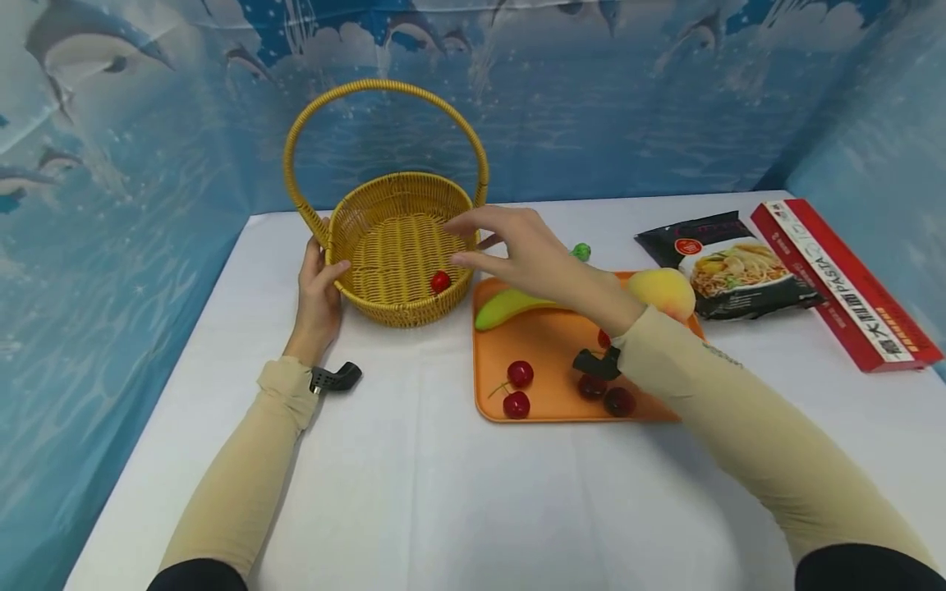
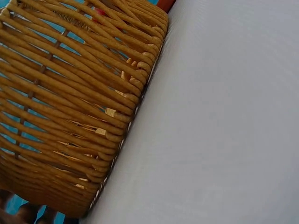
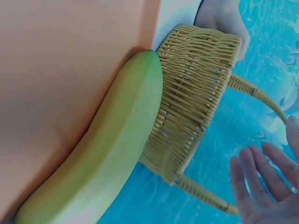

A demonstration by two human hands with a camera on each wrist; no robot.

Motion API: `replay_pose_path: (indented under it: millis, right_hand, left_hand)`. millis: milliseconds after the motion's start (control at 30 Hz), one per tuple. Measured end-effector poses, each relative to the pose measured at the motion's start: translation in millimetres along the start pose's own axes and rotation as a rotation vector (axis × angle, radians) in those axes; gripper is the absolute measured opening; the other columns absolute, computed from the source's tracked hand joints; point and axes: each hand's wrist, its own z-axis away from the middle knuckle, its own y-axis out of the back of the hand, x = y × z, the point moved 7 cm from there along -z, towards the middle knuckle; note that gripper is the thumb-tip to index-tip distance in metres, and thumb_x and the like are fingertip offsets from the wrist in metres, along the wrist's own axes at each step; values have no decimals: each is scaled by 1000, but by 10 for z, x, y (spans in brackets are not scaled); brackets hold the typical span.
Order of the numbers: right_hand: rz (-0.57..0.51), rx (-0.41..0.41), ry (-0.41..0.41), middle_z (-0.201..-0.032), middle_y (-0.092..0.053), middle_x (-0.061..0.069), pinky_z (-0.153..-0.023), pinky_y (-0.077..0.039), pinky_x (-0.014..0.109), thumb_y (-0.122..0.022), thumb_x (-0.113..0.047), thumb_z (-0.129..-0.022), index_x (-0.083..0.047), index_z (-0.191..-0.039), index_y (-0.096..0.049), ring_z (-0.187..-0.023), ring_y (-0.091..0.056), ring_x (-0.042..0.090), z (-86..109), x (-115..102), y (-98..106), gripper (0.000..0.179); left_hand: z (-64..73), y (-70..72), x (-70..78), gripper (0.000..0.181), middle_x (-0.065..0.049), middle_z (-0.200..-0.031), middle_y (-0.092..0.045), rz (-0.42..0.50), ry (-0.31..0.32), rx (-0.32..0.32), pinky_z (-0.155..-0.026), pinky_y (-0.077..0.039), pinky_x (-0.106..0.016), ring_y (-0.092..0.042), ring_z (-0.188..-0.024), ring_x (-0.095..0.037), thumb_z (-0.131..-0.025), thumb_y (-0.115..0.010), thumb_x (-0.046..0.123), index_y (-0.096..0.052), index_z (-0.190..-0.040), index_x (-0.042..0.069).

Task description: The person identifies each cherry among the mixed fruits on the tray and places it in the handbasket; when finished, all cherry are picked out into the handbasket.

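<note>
A yellow wicker basket [image 1: 399,316] with a tall hooped handle stands on the white table, a small red cherry [image 1: 440,281] inside it. On its left side my left hand [image 1: 318,283] grips the wall, thumb at the rim and fingers mostly hidden behind. My right hand [image 1: 521,250] hovers at the basket's right rim, its fingers loosely spread and holding nothing. Those relaxed fingers also show in the right wrist view, apart from the basket wall. Below that hand lies a banana [image 3: 107,144] on an orange tray [image 1: 550,349].
Several dark red cherries [image 1: 521,374] lie on the tray, with a yellow-pink peach [image 1: 661,289] at its far right. A green knobbly item [image 1: 581,252] is partly hidden behind the right hand. Farther right are a black noodle packet [image 1: 739,267] and a long red pasta box [image 1: 850,283].
</note>
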Motion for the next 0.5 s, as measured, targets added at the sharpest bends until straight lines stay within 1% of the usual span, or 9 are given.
replay_pose_path:
  millis: [167,267,367,500]
  right_hand:
    - [58,-7,-22,-132,-73,5,-97,-59,41,-77,-23,-98,-12,-136,-69,-113,-71,22,284,-35,176,41]
    - [77,-21,-47,-130,-74,5,-97,-60,43,-78,-23,-97,-12,-136,-70,-112,-71,21,442,-52,246,41]
    - [85,-51,-78,-129,-74,1,-98,-60,43,-78,-25,-97,-15,-136,-70,-113,-71,19,590,-48,271,41]
    - [50,-70,-127,-129,-74,-6,-100,-59,42,-78,-27,-97,-21,-135,-71,-117,-70,16,771,-19,282,39]
  left_hand:
    - [-4,-17,16,75,-15,-169,-32,-21,1,3,-131,-22,-40,-30,-157,-32,-94,-50,3,-31,-166,15]
    - [-6,-24,32,76,-13,-169,-31,-27,-1,0,-131,-20,-40,-29,-157,-30,-94,-50,3,-30,-166,14]
    - [-3,-26,43,75,-14,-169,-31,-24,-6,0,-131,-20,-39,-29,-157,-31,-95,-51,4,-30,-166,14]
    - [12,-28,31,73,-18,-168,-32,-22,-4,0,-129,-26,-35,-31,-156,-35,-97,-54,6,-31,-166,14]
